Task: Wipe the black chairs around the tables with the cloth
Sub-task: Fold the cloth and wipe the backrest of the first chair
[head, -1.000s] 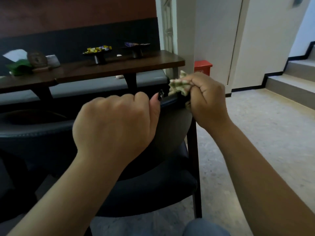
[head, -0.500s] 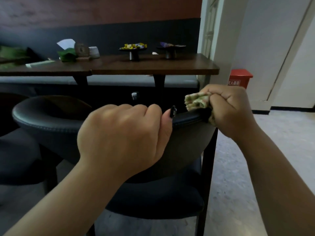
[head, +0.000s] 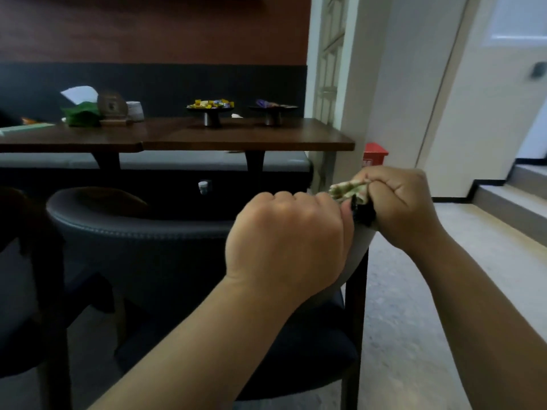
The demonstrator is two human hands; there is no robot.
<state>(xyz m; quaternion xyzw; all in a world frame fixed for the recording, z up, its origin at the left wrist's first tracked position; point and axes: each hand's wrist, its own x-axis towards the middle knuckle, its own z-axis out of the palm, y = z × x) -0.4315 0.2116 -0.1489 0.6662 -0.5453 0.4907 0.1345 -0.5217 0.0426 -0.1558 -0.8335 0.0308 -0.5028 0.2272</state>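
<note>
Both my hands at the curved top rail of the black padded leather chair.
My right hand grips the crumpled pale green-and-cream cloth against the rail's right end; my left hand, fingers curled, apparently grips the rail just beside it. Behind stands the dark wooden tabletop.

At the right end of the black chair backrest, the right hand has closed the gap to the left hand, the cloth now bunched just beside the left thumb where a stretch of bare rim showed half a second ago; the left hand has slid rightward along the rim, from left of frame centre to right of it; more of the backrest now shows at centre left.
</note>
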